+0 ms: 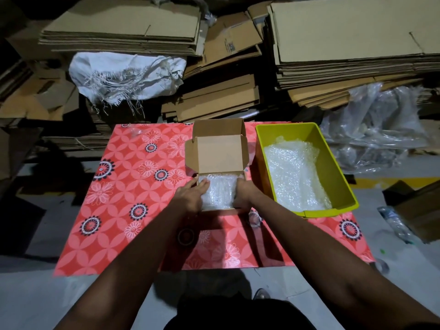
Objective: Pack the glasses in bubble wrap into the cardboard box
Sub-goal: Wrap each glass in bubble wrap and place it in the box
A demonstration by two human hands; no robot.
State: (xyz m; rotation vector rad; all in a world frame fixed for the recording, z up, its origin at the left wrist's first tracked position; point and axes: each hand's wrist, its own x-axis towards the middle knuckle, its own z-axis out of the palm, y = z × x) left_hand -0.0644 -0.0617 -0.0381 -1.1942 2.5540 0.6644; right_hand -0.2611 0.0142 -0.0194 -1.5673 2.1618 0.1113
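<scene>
We looked down on a red flowered cloth (123, 198) spread over the work surface, with flattened cardboard stacks (123, 25) and a frayed white sack (123, 72) piled beyond its far edge. Toward the middle, our left hand (190, 195) lay against the left side of the bubble-wrapped bundle (217, 194), its fingers stretched out fairly straight along the wrap and the box edge, pressing rather than curling round it. The bundle sat inside the small cardboard box (217, 153), filling the near compartment, while the lid stood open and tilted away from us with its side flaps out. We could not make out the glasses themselves through the wrap. Our right hand (245, 195) was on the bundle's right side, at the box's right wall; its fingers seemed bent down over the edge of the wrap, though blur kept us from telling how firmly they held. Just beside the box on the right stood a yellow-green plastic bin (345, 167) holding more sheets of bubble wrap (295, 172). Farther right, crumpled clear plastic (376, 129) lay on the floor.
</scene>
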